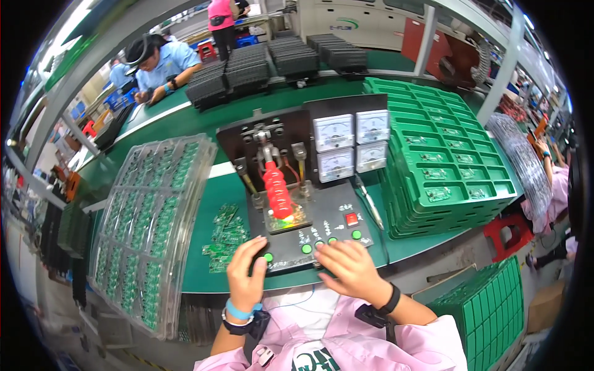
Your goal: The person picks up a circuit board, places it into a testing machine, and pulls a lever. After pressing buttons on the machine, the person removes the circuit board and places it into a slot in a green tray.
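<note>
In front of me stands a black test fixture (291, 256) with green push buttons along its front panel. Its red-handled toggle clamp (277, 191) points down over a lit circuit board (293, 216). My left hand (245, 278) rests at the panel's left corner, thumb and fingers apart around a green button (268, 257), holding nothing. My right hand (351, 267) lies over the front edge, its outstretched fingertips at the middle buttons, partly covering them. Four white analog meters (335, 133) are mounted upright behind the panel. A red switch (351, 219) sits at the panel's right.
Loose green circuit boards (228, 238) lie left of the fixture. Farther left is a clear blister tray (148, 229) full of boards. Stacked green trays (442, 148) stand at the right, a pen-like probe (369, 204) beside them. Black racks (247, 65) line the back; a co-worker (162, 62) sits beyond.
</note>
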A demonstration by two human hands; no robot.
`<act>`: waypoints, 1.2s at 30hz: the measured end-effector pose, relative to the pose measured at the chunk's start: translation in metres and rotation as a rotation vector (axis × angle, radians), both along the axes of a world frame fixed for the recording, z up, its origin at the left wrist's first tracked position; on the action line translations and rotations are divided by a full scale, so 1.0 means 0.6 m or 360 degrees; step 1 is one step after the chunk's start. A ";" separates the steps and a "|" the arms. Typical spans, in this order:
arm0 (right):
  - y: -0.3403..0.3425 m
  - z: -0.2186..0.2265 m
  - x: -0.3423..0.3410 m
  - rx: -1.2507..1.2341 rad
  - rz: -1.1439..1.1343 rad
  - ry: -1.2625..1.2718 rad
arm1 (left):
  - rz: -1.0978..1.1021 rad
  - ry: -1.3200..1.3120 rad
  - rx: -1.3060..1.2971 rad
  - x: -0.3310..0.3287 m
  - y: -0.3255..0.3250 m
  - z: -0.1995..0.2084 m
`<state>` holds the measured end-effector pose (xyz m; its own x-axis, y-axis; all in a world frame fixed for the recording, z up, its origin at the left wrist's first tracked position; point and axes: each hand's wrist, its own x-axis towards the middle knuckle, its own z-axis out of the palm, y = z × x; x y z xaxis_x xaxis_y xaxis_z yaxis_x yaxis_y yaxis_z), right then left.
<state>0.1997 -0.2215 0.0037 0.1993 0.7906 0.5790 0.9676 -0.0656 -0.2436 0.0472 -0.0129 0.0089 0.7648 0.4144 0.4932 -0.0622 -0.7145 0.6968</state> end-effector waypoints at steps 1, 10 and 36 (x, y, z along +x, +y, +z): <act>0.002 -0.004 0.000 -0.0004 -0.0034 0.0000 | -0.0015 0.0039 -0.0071 -0.003 0.013 0.004; 0.009 -0.016 -0.006 0.0170 -0.0104 -0.0085 | 0.0043 0.0120 0.0283 0.032 0.053 0.077; 0.156 0.161 0.124 0.0786 0.0116 0.0840 | 0.0370 0.0464 0.0636 -0.047 0.165 0.052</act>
<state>0.2741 -0.1278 0.1005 0.5077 0.4836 0.7130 0.7106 0.2329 -0.6639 0.0190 0.0863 0.0402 0.8040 0.4129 0.4280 0.2844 -0.8990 0.3330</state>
